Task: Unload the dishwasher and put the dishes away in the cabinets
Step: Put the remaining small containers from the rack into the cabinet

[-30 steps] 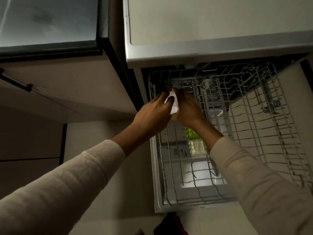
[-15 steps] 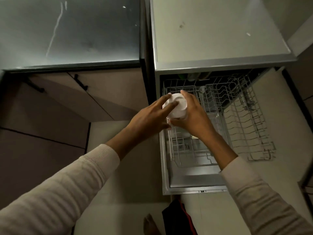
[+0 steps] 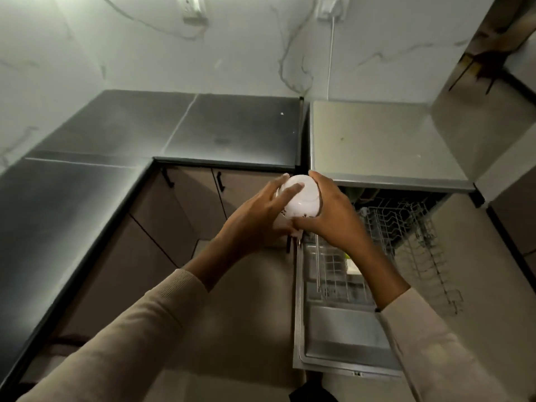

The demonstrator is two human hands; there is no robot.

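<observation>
A small white bowl with a dark pattern near its rim is held upside down between both hands, above the gap between the cabinets and the dishwasher. My left hand clasps its left side and my right hand wraps its right side. The open dishwasher lies below on the right, its white wire rack pulled out. Something green and pale lies low in the rack, partly hidden by my right forearm.
A dark L-shaped countertop runs along the left and back. Beige cabinet doors with black handles sit under it. The dishwasher's steel top is at right, with a wall outlet and white cable above.
Both hands lifted the bowl out of the rack and up toward counter height, shifting slightly left. The view has tilted up, now showing the countertop and the wall.
</observation>
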